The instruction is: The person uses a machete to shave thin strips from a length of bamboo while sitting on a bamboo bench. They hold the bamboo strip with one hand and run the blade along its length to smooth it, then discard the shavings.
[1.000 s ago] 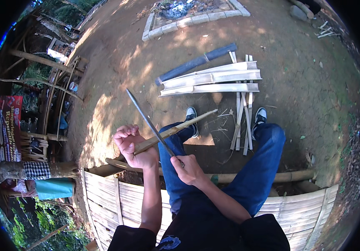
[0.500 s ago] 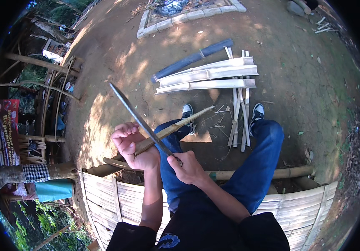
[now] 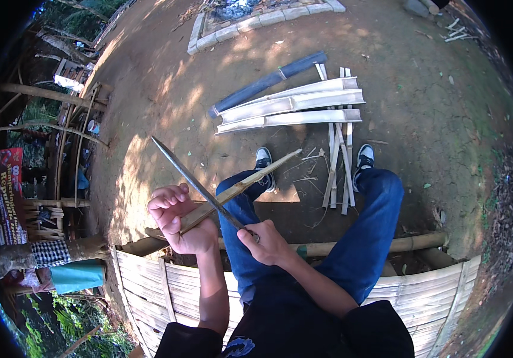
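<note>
My right hand (image 3: 266, 243) is closed round the handle of a long knife (image 3: 180, 166), its dark, narrow blade slanting up to the far left. In my left hand (image 3: 179, 224) lies a split bamboo strip (image 3: 245, 183). The thumb rests against the strip's near end, and the other fingers are curled up off it. Past my left knee, the strip tapers to a thin far tip. The blade crosses over the strip just beyond the left palm; whether the two touch I cannot tell.
On the ground ahead, pale halved bamboo pieces (image 3: 292, 105) lie beside a dark bamboo pole (image 3: 268, 83). Thin bamboo strips (image 3: 344, 158) lie between my feet. Under me is a slatted bamboo bench (image 3: 414, 292). A stone-edged fire pit (image 3: 256, 22) stands farther off.
The knife's tip has dropped lower, toward me. My left hand has shifted slightly left and nearer, with the bamboo strip's near end in it. My right hand has barely moved.
</note>
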`<action>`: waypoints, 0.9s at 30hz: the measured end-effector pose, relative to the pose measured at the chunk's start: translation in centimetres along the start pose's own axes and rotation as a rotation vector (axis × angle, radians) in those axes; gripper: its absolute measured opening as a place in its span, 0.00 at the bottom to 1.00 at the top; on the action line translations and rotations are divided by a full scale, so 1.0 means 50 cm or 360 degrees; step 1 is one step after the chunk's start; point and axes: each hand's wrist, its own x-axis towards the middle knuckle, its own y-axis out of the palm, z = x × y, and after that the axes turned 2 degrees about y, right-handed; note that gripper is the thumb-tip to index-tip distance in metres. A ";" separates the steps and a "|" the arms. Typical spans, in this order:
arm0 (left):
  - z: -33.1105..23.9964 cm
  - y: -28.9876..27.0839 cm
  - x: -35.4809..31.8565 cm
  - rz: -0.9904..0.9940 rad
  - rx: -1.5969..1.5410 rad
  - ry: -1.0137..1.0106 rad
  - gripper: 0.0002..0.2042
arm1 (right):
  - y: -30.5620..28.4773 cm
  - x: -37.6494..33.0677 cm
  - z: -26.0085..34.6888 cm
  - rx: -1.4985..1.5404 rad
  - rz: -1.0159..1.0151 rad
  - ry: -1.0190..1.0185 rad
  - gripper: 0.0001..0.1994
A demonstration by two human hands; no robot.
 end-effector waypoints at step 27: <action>-0.016 -0.049 -0.007 0.0146 -0.0101 -0.0084 0.05 | 0.014 0.002 -0.043 -0.0039 -0.0138 0.0134 0.28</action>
